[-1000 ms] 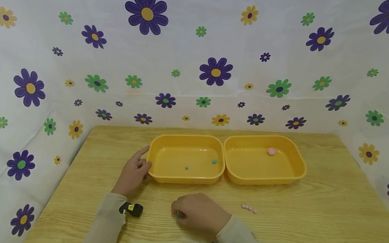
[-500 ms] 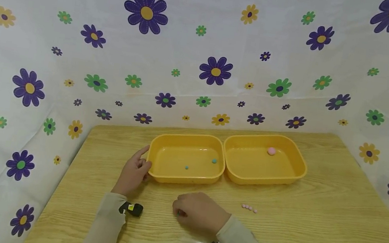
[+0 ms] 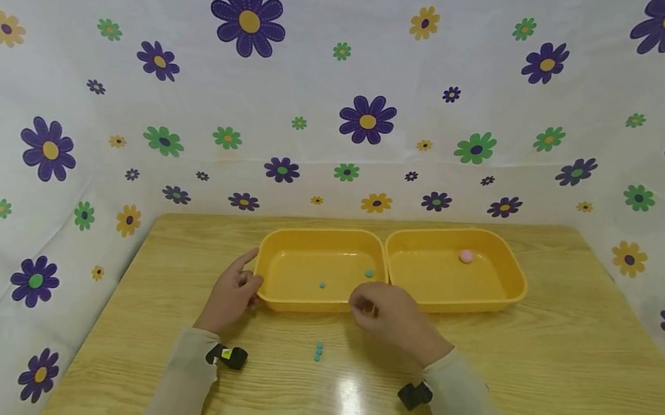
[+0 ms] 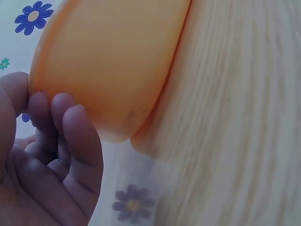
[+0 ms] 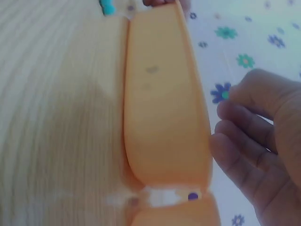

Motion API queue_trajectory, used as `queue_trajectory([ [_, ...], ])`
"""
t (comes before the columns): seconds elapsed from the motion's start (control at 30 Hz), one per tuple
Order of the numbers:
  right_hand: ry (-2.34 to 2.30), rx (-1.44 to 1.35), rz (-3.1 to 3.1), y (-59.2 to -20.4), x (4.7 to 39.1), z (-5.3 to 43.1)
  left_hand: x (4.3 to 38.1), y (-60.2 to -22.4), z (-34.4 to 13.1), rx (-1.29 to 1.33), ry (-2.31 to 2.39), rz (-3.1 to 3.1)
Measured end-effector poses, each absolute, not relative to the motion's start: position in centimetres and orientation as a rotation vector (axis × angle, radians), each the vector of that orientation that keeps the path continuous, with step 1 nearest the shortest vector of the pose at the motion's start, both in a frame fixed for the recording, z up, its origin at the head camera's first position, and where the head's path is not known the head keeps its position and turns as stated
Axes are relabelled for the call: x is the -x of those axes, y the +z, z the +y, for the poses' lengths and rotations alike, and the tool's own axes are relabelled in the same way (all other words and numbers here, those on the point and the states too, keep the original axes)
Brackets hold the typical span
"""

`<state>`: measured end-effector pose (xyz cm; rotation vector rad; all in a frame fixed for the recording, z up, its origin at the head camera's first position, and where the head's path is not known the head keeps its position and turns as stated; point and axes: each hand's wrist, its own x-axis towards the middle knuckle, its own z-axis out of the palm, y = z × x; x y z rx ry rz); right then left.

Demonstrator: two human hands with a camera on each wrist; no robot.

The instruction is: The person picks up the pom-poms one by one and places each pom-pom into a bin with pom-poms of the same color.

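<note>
My left hand (image 3: 232,295) holds the left end of the left yellow tray (image 3: 283,304), its curled fingers (image 4: 80,132) against the outer wall in the left wrist view. My right hand (image 3: 396,318) is at that tray's front right corner, fingers bent, thumb and forefinger near each other. In the right wrist view its fingertips (image 5: 221,141) overlap the rim; I cannot tell if something small is pinched. A small teal ball (image 3: 322,285) and a larger teal ball (image 3: 368,273) lie inside. Several teal beads (image 3: 318,352) form a short row on the table before it.
The right yellow tray (image 3: 482,306) stands against the left one and holds a pink ball (image 3: 466,256). Both stand on the wood-grain table (image 3: 561,374). A white flowered sheet (image 3: 311,80) hangs behind and along both sides.
My right hand has lifted from the table and moved up and to the right to the tray's corner, uncovering the teal beads. The pink beads are now hidden behind it. My left hand stays.
</note>
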<state>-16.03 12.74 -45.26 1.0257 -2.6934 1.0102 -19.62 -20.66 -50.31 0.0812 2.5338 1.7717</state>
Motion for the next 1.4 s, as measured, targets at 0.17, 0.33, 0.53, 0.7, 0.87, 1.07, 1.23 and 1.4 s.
queue_trajectory([
  [0.17, 1.095, -0.846, -2.658, -45.2, 17.0, 15.1, 19.8, -50.6, -20.6, -0.109, 1.795, 2.510],
  [0.33, 1.232, -0.727, -2.677, -45.3, 17.5, 16.1, 19.8, -50.7, -20.6, -0.123, 1.811, 2.498],
  [0.53, 1.256, -0.719, -2.673, -45.2, 17.9, 16.5, 19.8, -50.7, -20.5, -0.122, 1.822, 2.493],
  [0.7, 1.204, -0.731, -2.667, -45.0, 18.5, 16.4, 19.7, -50.6, -20.4, -0.111, 1.825, 2.490],
  [0.87, 1.117, -0.731, -2.691, -44.5, 19.7, 16.3, 19.7, -50.4, -20.2, -0.104, 1.824, 2.488],
  [1.07, 1.073, -0.699, -2.780, -43.3, 21.5, 16.4, 19.7, -50.5, -20.3, -0.096, 1.815, 2.481],
  [1.23, 1.036, -0.709, -2.827, -42.5, 23.0, 16.3, 19.7, -50.5, -20.3, -0.095, 1.827, 2.466],
  [1.4, 0.951, -0.760, -2.857, -42.1, 24.1, 15.9, 19.7, -50.4, -20.4, -0.097, 1.829, 2.467],
])
